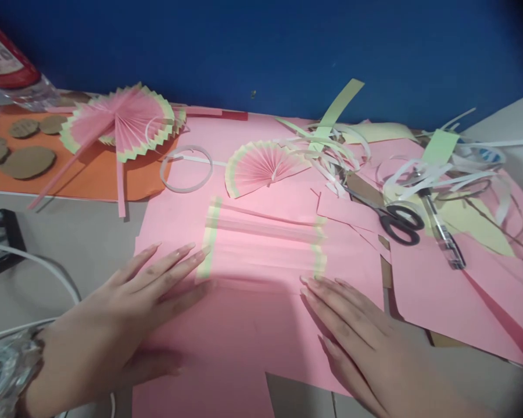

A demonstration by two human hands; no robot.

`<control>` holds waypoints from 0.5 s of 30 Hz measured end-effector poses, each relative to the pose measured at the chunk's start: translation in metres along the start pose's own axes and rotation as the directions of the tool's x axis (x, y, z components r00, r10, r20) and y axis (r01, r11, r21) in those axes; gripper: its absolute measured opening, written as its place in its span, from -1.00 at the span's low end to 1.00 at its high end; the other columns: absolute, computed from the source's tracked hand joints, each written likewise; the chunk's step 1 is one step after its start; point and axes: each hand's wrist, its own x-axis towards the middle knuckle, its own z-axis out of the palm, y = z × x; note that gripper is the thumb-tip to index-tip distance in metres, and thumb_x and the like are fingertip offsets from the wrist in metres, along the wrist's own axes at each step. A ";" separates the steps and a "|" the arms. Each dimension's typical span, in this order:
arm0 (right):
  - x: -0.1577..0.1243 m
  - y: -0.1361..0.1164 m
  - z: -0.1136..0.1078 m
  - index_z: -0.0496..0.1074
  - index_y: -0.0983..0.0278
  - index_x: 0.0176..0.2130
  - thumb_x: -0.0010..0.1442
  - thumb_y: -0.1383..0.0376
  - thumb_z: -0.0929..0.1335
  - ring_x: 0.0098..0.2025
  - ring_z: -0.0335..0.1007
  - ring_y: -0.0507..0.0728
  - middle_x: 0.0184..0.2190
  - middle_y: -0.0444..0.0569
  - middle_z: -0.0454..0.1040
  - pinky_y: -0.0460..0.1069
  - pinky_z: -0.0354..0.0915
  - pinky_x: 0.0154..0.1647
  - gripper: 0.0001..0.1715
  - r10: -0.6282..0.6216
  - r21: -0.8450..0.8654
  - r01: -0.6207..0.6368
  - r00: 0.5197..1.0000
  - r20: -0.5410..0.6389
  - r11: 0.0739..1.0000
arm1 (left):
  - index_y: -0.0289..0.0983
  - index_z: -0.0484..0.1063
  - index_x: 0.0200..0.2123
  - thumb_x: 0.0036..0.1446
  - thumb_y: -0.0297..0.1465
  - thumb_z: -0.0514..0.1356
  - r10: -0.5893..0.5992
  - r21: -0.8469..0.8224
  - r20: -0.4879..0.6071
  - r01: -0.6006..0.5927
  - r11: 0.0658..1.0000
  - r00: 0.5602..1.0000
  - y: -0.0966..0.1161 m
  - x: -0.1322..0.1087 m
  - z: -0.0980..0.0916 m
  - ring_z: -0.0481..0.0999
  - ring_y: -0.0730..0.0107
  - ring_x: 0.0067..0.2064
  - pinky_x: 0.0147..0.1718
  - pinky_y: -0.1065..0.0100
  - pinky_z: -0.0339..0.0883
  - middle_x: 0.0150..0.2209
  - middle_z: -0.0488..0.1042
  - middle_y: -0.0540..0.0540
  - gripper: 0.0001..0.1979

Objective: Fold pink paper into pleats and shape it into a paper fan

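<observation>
A pleated pink paper strip (261, 247) with pale green and yellow edges lies on larger pink paper sheets (226, 342) in front of me. My left hand (143, 302) is open, its fingertips at the strip's left green edge. At the near right corner of the strip rests my right hand (353, 331), fingers stretched out and holding nothing. Just beyond the strip lies a half-round folded paper fan (264, 168) in pink, yellow and green. Further left are larger pleated fans (143, 119) with pink paper strips attached.
Black-handled scissors (401, 223) and a pen (442, 232) lie at the right among paper offcuts (331, 145). A tape ring (186, 168) sits left of the small fan. Cardboard discs (28, 161), a bottle (13, 64) and a white cable (47, 264) are at the left. A blue panel (261, 52) stands behind.
</observation>
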 end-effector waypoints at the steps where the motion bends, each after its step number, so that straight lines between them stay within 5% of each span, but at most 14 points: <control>1: 0.003 -0.001 -0.003 0.15 0.40 0.21 0.25 0.37 0.19 0.26 0.03 0.20 0.22 0.02 0.21 0.11 -0.01 0.24 -0.46 0.023 0.017 -0.023 1.000 -0.008 1.000 | -0.05 0.06 0.25 0.03 -0.14 0.20 0.004 -0.009 -0.002 -0.004 1.000 1.000 0.000 0.000 0.001 -0.02 0.03 0.32 0.27 0.00 -0.21 0.34 -0.04 -0.03 -0.28; 6: 0.034 -0.010 -0.019 0.26 0.29 0.09 0.33 0.28 0.14 -0.03 0.34 0.15 -0.05 0.04 0.44 0.09 0.19 -0.01 -0.62 0.277 0.126 -0.273 0.961 -0.013 0.954 | 0.05 0.11 0.22 0.01 -0.12 0.20 0.009 -0.035 -0.023 -0.010 0.999 1.000 0.001 0.002 0.002 0.01 0.01 0.31 0.26 -0.02 -0.20 0.33 0.00 0.00 -0.32; 11: 0.071 -0.018 -0.014 0.36 0.25 -0.27 0.26 0.31 0.24 -0.28 0.32 0.12 -0.32 -0.07 0.43 0.07 0.11 -0.17 -0.88 0.216 0.164 -0.211 0.976 -0.013 0.964 | -0.02 0.15 0.19 0.06 -0.14 0.18 0.102 -0.075 -0.085 -0.108 0.991 0.991 -0.002 0.002 0.000 0.04 0.05 0.29 0.26 -0.01 -0.25 0.26 0.15 -0.05 -0.39; 15: 0.075 -0.021 -0.003 0.36 0.29 -0.30 0.15 0.50 0.23 -0.30 0.24 0.10 -0.34 -0.04 0.40 0.03 0.08 -0.21 -0.83 0.083 0.242 -0.063 0.994 -0.073 0.968 | -0.22 0.21 0.11 0.10 -0.32 0.20 -0.008 -0.178 -0.218 -0.032 0.984 0.976 -0.001 0.002 -0.004 0.26 0.16 0.13 0.13 0.15 0.11 0.04 0.36 -0.13 -0.51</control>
